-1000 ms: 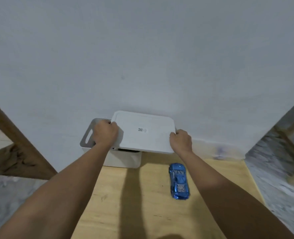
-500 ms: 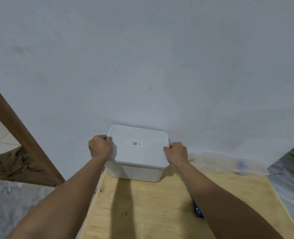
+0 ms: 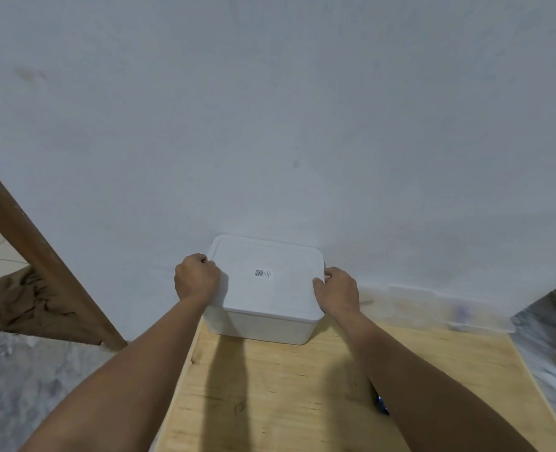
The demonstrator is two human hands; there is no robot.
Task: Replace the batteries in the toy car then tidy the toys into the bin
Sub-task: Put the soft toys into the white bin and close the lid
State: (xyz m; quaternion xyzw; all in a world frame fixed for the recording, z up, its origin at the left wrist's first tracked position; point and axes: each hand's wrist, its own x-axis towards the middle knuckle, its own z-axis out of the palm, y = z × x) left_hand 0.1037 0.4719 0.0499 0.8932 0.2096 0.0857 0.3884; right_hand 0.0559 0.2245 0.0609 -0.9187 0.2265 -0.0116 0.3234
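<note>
Hands grip the lid (image 3: pixel 266 278) on the white bin (image 3: pixel 260 327) at the surface's (image 3: pixel 270 402) 12 o'clock: left hand (image 3: pixel 196 277) curled on its 9 o'clock edge, right hand (image 3: pixel 337 293) at 3. Car (image 3: pixel 382 405) (a blue sliver) peeks from under the right forearm.

White bin (image 3: pixel 257 324) at far left corner of wooden table (image 3: pixel 270 393), against wall (image 3: pixel 270 109). Lid (image 3: pixel 266 278) seated flat on top (small code sticker at centre). Left hand (image 3: pixel 196 277) grips lid's left edge, right hand (image 3: pixel 337 291) its right edge. Blue toy car (image 3: pixel 382 406) mostly hidden behind right forearm, nearer table's front right.
</note>
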